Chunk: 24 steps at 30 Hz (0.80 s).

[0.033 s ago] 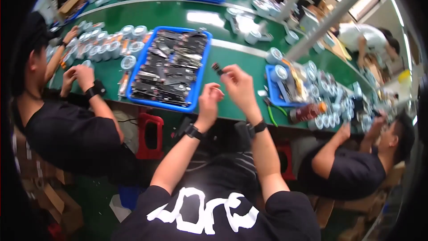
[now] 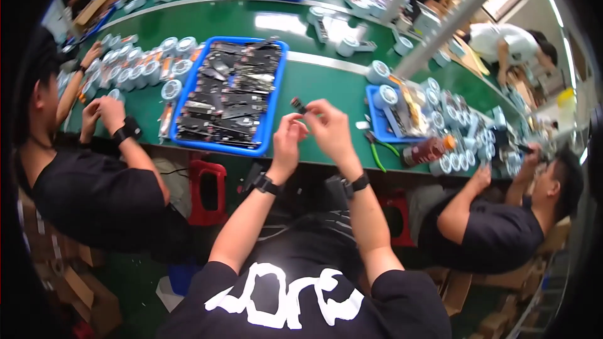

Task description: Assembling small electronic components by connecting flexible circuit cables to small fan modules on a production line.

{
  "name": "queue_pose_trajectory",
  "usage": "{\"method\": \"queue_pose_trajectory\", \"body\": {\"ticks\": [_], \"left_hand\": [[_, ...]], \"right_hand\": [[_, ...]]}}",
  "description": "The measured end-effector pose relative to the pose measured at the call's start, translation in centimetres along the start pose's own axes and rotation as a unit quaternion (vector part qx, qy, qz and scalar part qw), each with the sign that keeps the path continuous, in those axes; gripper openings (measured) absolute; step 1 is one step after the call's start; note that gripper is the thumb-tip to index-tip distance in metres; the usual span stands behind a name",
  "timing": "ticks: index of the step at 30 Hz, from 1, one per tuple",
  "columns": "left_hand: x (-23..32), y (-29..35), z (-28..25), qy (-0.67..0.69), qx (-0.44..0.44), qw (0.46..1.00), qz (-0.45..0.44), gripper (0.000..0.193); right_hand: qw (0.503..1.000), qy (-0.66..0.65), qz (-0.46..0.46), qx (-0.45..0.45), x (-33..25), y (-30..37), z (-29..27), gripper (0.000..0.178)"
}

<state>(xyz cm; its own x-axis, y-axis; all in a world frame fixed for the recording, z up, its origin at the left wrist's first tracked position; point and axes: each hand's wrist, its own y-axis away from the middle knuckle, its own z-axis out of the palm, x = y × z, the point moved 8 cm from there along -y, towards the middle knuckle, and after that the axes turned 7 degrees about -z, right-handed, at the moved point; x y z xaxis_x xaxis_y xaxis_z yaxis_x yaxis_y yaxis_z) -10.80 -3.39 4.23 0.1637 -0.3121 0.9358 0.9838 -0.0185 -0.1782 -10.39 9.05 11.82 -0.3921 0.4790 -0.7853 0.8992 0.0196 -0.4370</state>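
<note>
Above the green table's near edge, my right hand [image 2: 330, 130] pinches a small dark part [image 2: 298, 106] with a reddish-brown spot, its kind too small to tell. Close beside it is my left hand [image 2: 287, 145], its fingers curled and its fingertips almost meeting those of the right; what it holds, if anything, is hidden. Just left of my hands lies a blue tray [image 2: 268, 119] full of black flat parts [image 2: 235, 91], some with shiny metal pieces.
Green-handled pliers [image 2: 379, 152] and a bottle with an orange cap [image 2: 422, 150] lie at the right, by a smaller blue tray [image 2: 379, 127]. Rows of pale blue round-headed devices [image 2: 139, 74] stand left. Co-workers sit on both sides; a slanting grey post [image 2: 449, 25] rises at the right.
My hands have come closer together, the left fingers rising toward the right fingertips. The small dark part stays in my right hand. The whole view has shifted slightly.
</note>
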Motion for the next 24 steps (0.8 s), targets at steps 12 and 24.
{"method": "queue_pose_trajectory", "body": {"ticks": [12,24], "left_hand": [[-2.6,1.1,1.6,-0.096,-0.117,0.987,-0.057,0.019],[-1.7,0.7,2.4,-0.129,-0.121,0.982,-0.06,0.019]], "right_hand": [[0.999,-0.001,-0.02,0.041,-3.8,8.3,-5.4,0.023],[0.646,-0.692,-0.282,-0.159,-27.7,9.9,-12.1,0.044]]}}
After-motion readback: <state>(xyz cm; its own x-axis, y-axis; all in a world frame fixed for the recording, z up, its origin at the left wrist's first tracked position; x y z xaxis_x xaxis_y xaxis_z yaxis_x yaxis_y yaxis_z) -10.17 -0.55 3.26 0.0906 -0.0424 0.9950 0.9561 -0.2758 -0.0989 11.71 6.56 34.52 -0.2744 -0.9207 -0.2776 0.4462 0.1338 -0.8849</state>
